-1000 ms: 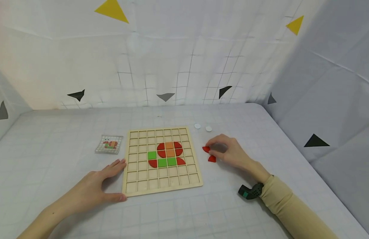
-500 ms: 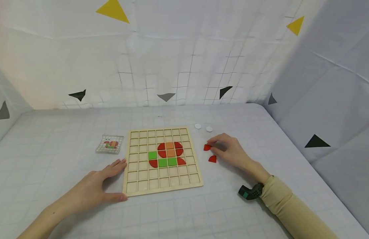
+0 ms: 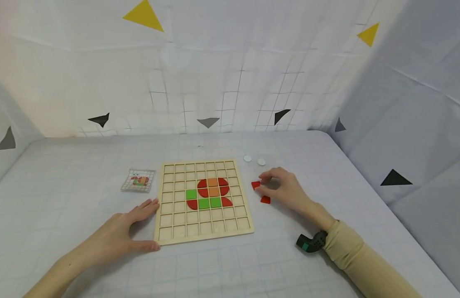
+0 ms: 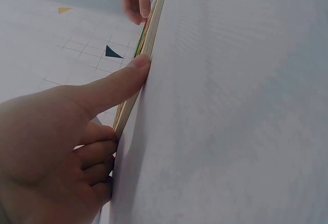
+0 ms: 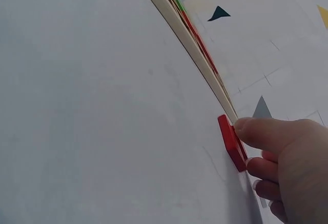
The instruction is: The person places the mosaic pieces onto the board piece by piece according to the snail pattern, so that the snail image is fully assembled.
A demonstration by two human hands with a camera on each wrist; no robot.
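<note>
A wooden grid board (image 3: pixel 177 231) lies on the table, with red, orange and green tiles set in its cells. My left hand (image 3: pixel 119 234) rests at the board's left edge, fingers extended and thumb at the near corner. In the left wrist view its thumb (image 4: pixel 120 83) touches the board's side. Right of the board, my right hand (image 3: pixel 289 191) pinches a red quarter-circle tile (image 3: pixel 255 185) between thumb and fingers, partly hiding it. A second red tile (image 3: pixel 265 200) lies just nearer, below the thumb. One red tile (image 5: pixel 233 144) shows beside the thumb in the right wrist view.
A small picture card (image 3: pixel 138 181) with a coloured snail-like pattern lies left of the board. Two white discs, one of them the right disc (image 3: pixel 261 162), lie beyond its far right corner. White sheeting (image 3: pixel 200 74) hangs behind the table.
The red tile at my right fingertips has turned and shifted slightly, and the fingers have changed their hold on it. My left hand stays at the board's edge.
</note>
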